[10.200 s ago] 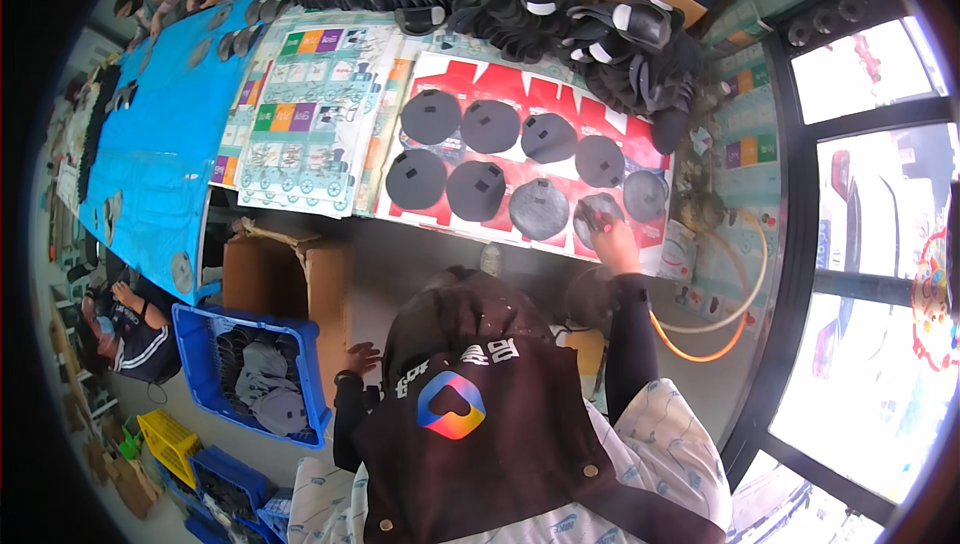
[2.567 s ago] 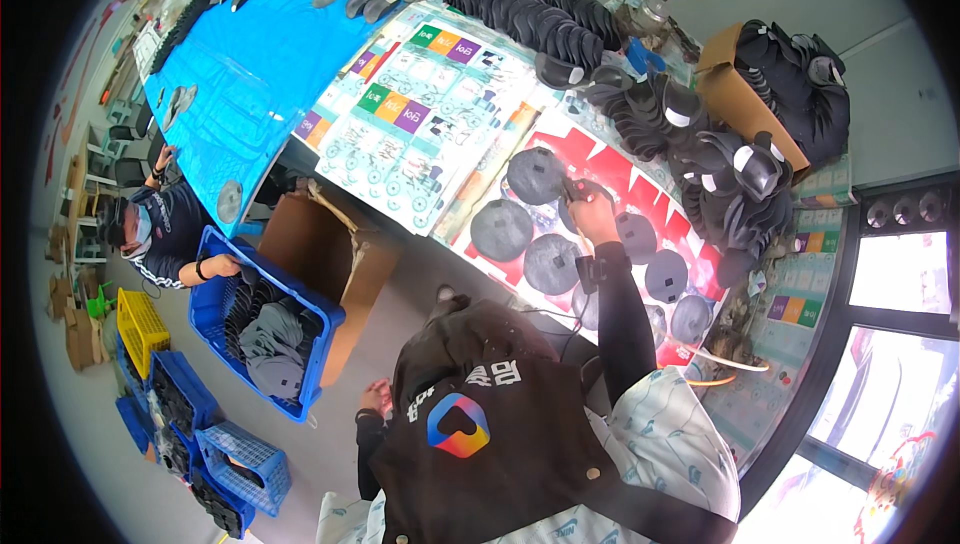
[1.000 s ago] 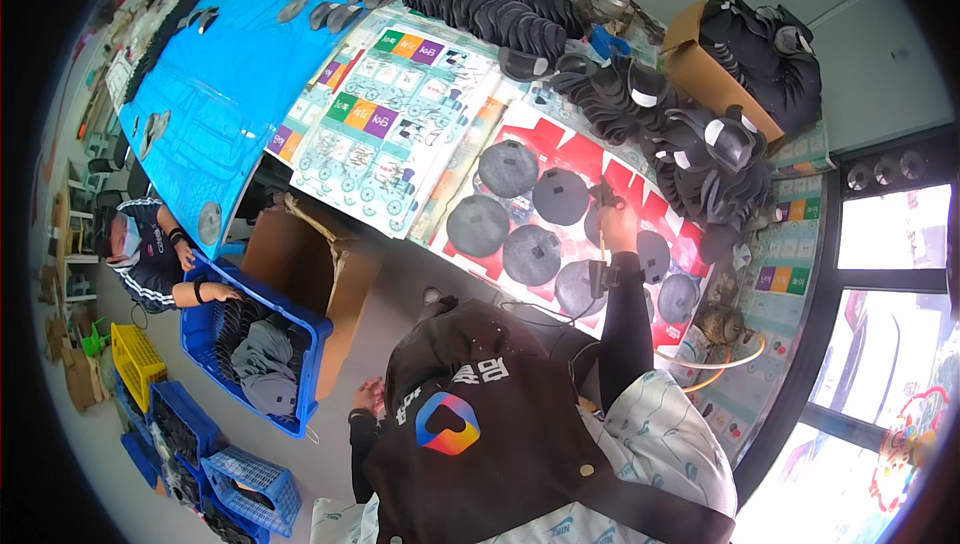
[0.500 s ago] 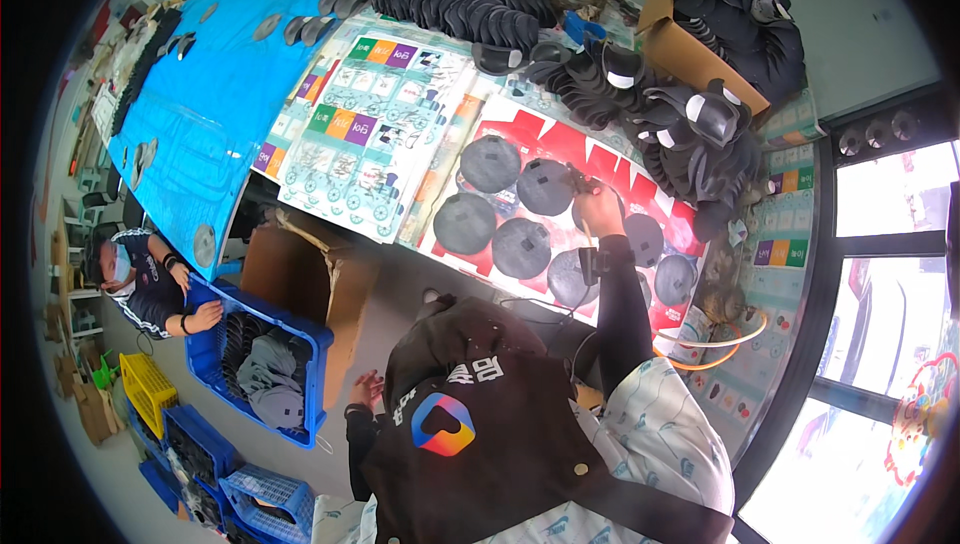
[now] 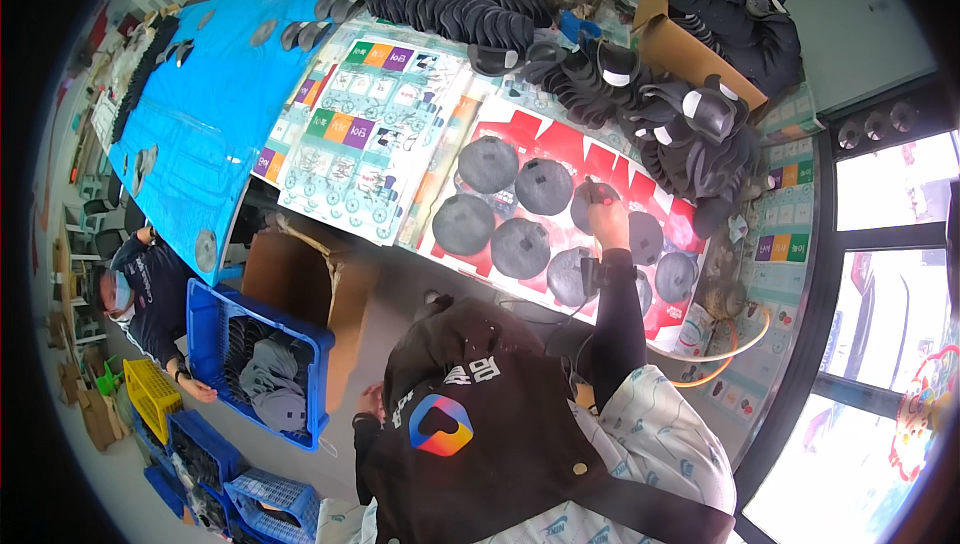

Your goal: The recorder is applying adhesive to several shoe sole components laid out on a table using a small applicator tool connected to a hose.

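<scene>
My right hand [image 5: 610, 220] reaches over a red and white sheet [image 5: 508, 122] on the table. Its fingers are closed round a small dark and reddish object, too small to name, above a dark grey disc [image 5: 581, 206] partly hidden by the hand. Around it lie several more flat round discs [image 5: 519, 248], some with a small square patch in the middle. My left hand [image 5: 371, 401] hangs low beside my dark apron [image 5: 470, 374], away from the table. Its fingers are partly in view, loosely apart, with nothing seen in them.
Stacked black curved pieces [image 5: 705, 149] crowd the table's back right, beside a cardboard box [image 5: 690, 56]. Pale and orange hoses [image 5: 735, 349] loop by my right arm. A blue crate [image 5: 318, 364] and a co-worker [image 5: 150, 289] are at left, below a blue-covered table [image 5: 190, 124].
My right hand has shifted slightly right and nearer over the same disc. My left hand has drawn in a little. The co-worker's hands have moved off the crate's far edge.
</scene>
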### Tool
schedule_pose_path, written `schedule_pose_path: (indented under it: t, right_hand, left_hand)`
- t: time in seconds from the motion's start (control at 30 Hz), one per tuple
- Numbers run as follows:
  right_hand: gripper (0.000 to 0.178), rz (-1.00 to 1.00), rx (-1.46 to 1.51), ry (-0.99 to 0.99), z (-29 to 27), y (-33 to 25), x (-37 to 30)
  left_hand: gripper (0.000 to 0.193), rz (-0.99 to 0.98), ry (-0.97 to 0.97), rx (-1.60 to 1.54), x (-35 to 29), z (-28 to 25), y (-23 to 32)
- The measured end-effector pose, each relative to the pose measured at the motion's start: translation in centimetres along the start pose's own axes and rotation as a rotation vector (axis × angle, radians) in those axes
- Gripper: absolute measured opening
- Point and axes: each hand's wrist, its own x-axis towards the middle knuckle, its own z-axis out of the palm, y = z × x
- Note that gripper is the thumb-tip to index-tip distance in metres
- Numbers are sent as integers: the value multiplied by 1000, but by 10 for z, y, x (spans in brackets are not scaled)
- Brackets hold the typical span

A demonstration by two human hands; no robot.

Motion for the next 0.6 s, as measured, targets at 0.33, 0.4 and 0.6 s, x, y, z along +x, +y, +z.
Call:
schedule_pose_path:
  t: [0.33,0.4,0.6]
  right_hand:
    - [23,181,293,-28,14,-8,11]
    - [26,-174,-4,-389,12,-5,16]
    - [26,80,167,-76,11,-12,9]
  left_hand:
    - [22,-14,9,-243,7,8,19]
    - [21,25,0,-226,5,9,24]
    - [17,-7,10,-224,8,7,13]
